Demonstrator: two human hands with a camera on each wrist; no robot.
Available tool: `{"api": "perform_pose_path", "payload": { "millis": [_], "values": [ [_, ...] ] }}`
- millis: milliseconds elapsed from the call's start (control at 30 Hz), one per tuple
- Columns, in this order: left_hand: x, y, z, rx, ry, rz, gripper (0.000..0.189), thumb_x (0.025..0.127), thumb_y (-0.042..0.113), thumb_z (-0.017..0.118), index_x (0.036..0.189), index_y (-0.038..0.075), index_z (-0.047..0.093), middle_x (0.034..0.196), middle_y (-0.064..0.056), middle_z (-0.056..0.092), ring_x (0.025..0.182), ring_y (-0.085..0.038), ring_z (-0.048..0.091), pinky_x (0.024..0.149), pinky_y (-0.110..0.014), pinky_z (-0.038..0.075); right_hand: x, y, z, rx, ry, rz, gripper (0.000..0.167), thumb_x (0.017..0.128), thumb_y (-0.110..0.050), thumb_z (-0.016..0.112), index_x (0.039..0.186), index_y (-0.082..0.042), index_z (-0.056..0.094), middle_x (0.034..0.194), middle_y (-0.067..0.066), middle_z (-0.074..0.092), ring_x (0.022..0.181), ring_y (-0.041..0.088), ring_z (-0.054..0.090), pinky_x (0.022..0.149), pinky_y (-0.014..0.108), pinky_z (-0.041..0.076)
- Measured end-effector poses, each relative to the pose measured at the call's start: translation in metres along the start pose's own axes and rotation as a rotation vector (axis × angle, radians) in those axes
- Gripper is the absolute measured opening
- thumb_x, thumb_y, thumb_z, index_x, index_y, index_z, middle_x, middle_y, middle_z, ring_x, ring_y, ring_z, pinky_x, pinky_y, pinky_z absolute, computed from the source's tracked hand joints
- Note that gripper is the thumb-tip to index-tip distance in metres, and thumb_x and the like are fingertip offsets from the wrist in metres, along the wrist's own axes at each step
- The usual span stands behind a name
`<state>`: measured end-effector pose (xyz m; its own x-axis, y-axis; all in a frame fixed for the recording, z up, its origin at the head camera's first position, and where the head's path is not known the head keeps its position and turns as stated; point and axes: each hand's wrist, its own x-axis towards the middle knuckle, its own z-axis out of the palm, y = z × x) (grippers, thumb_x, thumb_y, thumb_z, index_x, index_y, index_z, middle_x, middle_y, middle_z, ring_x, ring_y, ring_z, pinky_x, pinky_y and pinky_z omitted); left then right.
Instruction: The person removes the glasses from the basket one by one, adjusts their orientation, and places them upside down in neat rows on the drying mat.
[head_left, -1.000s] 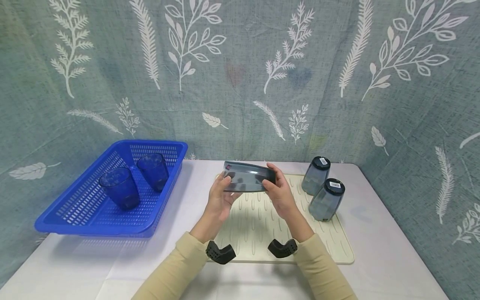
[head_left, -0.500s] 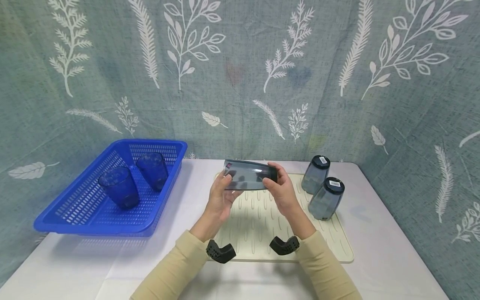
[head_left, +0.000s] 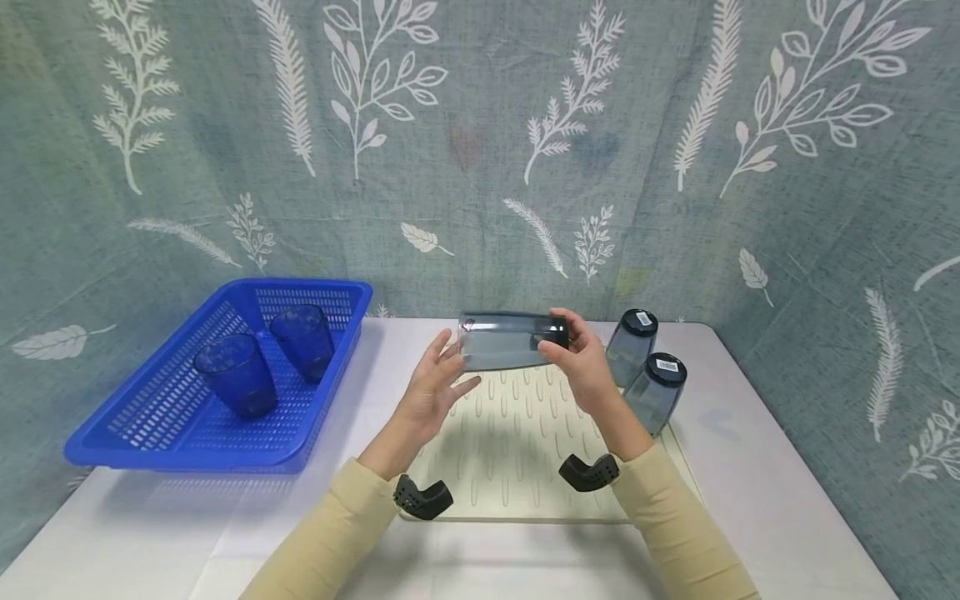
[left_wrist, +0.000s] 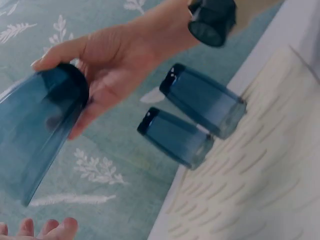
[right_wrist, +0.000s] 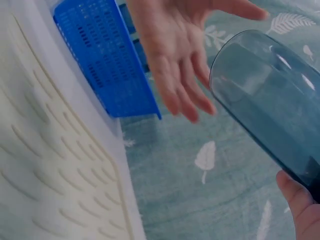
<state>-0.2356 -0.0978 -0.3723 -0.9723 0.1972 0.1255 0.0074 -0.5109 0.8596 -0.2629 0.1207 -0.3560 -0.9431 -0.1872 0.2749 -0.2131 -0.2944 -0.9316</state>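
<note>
Leaf-printed cloth hangs behind the white table, and over the cream mat the smoky glass is held sideways in the air, gripped near its base by the right hand while the left hand is spread with fingers loose beside the rim. If that one grip slipped on the smooth wall, I reckon it would drop onto the mat; a careless swing rightward could knock the two upturned glasses close by.

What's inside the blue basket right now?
Two glasses, open ends up, are in the basket. Whatever lies directly under them can't be seen; they cover that spot.
</note>
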Motion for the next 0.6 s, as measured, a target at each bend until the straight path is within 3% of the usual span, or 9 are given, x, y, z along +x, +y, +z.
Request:
{"api": "perform_pose_path", "payload": {
  "millis": [100,200,333,600],
  "values": [
    [-0.001,0.005,-0.004,0.032,0.025,-0.007,0.082,0.084,0.011,0.055,0.147,0.009,0.002,0.15,-0.017,0.014,0.135,-0.038,0.02,0.107,-0.054,0.023,0.002,-0.008,-0.006,-0.033,0.002,-0.011,0.045,0.082,-0.001,0.06,0.123,-0.015,0.046,0.106,0.0,0.048,0.091,0.01,0.053,0.076,0.021,0.049],
    [-0.003,0.009,-0.009,0.082,0.045,-0.019,0.077,0.085,0.007,0.049,0.147,0.01,0.004,0.15,-0.015,0.017,0.133,-0.037,0.025,0.107,-0.053,0.026,0.005,-0.015,-0.012,-0.073,-0.003,-0.018,0.05,0.083,0.0,0.058,0.13,-0.006,0.04,0.108,0.001,0.047,0.093,0.01,0.052,0.077,0.021,0.048],
    [-0.005,0.015,-0.016,0.148,0.038,-0.021,0.076,0.085,0.005,0.049,0.147,0.01,0.004,0.15,-0.016,0.016,0.134,-0.038,0.024,0.106,-0.053,0.026,0.008,-0.023,-0.018,-0.134,-0.004,0.003,0.054,0.085,0.0,0.057,0.134,-0.002,0.035,0.113,0.002,0.046,0.097,0.011,0.05,0.078,0.02,0.048],
    [-0.016,0.033,-0.03,0.283,0.049,0.006,0.078,0.084,0.006,0.053,0.147,0.007,0.005,0.148,-0.017,0.02,0.133,-0.035,0.026,0.107,-0.05,0.026,0.015,-0.04,-0.028,-0.307,0.01,0.054,0.058,0.085,-0.006,0.061,0.137,-0.006,0.035,0.114,0.003,0.046,0.092,0.008,0.051,0.075,0.019,0.048]
  ]
}}
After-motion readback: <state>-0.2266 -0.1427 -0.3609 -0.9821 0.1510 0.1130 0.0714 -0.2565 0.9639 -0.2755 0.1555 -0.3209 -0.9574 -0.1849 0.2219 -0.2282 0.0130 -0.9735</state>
